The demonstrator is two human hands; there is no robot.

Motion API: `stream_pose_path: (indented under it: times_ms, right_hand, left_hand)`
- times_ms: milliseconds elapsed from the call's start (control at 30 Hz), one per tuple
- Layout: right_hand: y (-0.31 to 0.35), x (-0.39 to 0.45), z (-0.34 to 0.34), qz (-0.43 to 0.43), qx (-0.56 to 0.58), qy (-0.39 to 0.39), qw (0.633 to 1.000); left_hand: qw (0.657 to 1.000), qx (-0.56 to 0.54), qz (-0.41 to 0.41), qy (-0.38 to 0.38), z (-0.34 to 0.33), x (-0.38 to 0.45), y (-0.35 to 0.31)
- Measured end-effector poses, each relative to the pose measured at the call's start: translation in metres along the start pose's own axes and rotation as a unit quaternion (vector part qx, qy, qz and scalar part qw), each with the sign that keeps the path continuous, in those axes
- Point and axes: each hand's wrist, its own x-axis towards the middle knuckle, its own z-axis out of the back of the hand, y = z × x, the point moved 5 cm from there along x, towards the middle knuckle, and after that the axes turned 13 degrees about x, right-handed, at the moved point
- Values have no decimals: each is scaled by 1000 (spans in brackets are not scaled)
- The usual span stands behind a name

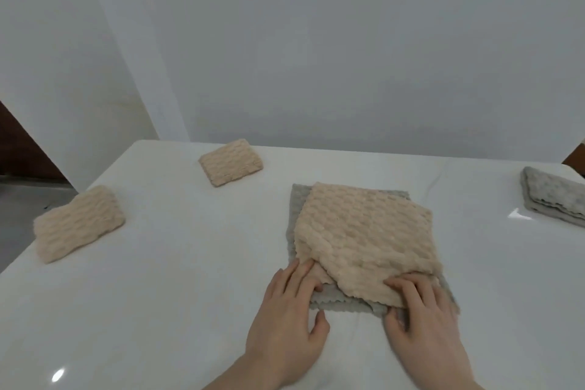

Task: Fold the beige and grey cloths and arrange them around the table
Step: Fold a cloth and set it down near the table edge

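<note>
An unfolded beige cloth [364, 237] lies askew on top of a flat grey cloth [297, 199] in the middle of the white table [190, 279]. My left hand [288, 313] rests on the near left corner of the pile, fingers on the beige edge, thumb on the table. My right hand [424, 317] lies on the near right corner, fingers on the beige cloth and thumb tucked under its edge. Two folded beige cloths sit at the left: one [79, 223] near the left edge, one [231, 161] at the back. A folded grey stack [554, 196] sits at the right.
A plain pale wall stands right behind the table's far edge. Dark brown furniture or floor shows past the left edge [19, 149] and at the far right corner [576, 158]. Bare tabletop lies between the cloths.
</note>
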Motion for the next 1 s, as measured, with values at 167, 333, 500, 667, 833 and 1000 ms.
stream_pose_path:
  times_ms: [167, 333, 500, 667, 833, 1000]
  right_hand:
    - [-10, -4, -9, 33, -9, -14, 999]
    - [-10, -7, -12, 52, -26, -38, 998]
    - [-11, -11, -10, 54, -9, -43, 998]
    - [-9, -19, -5, 61, 20, -67, 996]
    - [-13, -19, 0, 61, 45, -112, 991]
    - [-19, -14, 5, 41, 49, -141, 988]
  left_hand:
    - [999, 6, -18, -41, -12, -1, 5]
    - [999, 2, -14, -50, -14, -2, 8]
    - [998, 13, 9, -57, -10, -10, 4]
    - [996, 18, 50, -67, -10, -28, -2]
    - [995, 20, 42, -93, -9, -30, -1]
    - [974, 16, 62, -219, 5, -35, -1]
